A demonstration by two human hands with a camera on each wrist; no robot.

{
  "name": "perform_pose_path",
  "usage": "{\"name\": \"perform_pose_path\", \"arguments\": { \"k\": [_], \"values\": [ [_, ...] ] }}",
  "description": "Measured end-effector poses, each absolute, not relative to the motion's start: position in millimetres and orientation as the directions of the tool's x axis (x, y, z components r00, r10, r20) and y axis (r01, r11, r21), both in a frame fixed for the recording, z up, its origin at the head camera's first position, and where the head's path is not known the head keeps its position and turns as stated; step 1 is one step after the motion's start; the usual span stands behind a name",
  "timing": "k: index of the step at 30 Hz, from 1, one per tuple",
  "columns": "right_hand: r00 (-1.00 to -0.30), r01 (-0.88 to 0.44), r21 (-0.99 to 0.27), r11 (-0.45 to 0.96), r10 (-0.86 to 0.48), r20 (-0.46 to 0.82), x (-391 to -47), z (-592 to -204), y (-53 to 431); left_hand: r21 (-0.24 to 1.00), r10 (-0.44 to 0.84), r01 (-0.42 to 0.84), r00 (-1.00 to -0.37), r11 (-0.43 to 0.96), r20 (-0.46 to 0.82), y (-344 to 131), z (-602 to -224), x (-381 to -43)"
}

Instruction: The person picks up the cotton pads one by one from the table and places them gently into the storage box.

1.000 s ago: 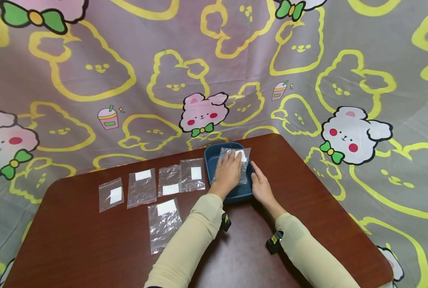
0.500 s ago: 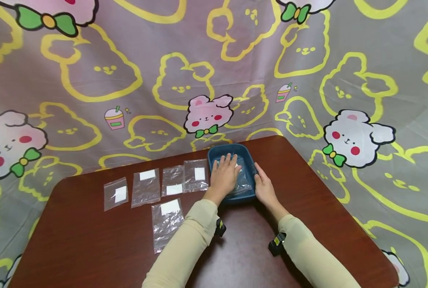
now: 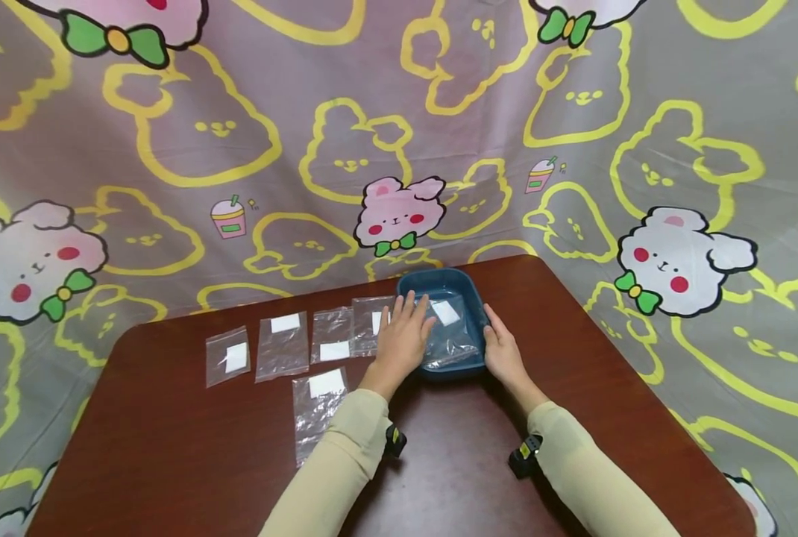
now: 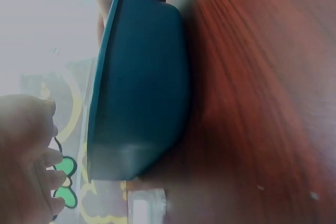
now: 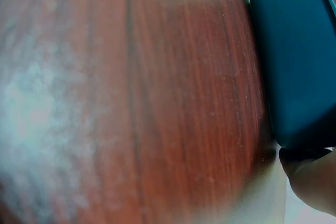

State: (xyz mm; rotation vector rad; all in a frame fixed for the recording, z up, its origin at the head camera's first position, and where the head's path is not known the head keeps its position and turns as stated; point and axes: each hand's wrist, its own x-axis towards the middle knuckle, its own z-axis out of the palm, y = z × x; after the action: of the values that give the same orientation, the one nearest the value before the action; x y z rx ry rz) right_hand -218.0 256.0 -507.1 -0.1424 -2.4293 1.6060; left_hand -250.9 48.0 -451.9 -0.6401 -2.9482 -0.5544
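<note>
A dark blue plastic bin stands on the table in the head view. Inside lies a clear zip bag with a white label. My left hand is over the bin's left rim, fingers spread and pointing away, holding nothing. In the left wrist view its fingers show beside the bin's outer wall. My right hand holds the bin's right side, thumb at the rim. One digit shows by the bin's lower corner in the right wrist view.
Left of the bin, several clear labelled zip bags lie flat, including a small one, a taller one and a nearer one by the left sleeve. A patterned curtain stands behind the brown table.
The bag under my left hand has gone down into the bin and lies flat there. My left hand has let go and shifted left, while the right stays at the bin's side.
</note>
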Motion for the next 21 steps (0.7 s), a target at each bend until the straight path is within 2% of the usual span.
{"name": "perform_pose_path", "arguments": {
  "k": [13,21],
  "values": [
    [-0.968,-0.047,-0.901,0.432,0.201,0.147,-219,-506,260,0.416,0.359,0.397,-0.918,0.818,0.171,9,-461,-226],
    [-0.97,-0.041,-0.896,0.442,0.196,0.141,-219,-508,254,0.464,0.262,0.322,-0.946,0.825,0.189,-41,-481,-210]
  ]
}}
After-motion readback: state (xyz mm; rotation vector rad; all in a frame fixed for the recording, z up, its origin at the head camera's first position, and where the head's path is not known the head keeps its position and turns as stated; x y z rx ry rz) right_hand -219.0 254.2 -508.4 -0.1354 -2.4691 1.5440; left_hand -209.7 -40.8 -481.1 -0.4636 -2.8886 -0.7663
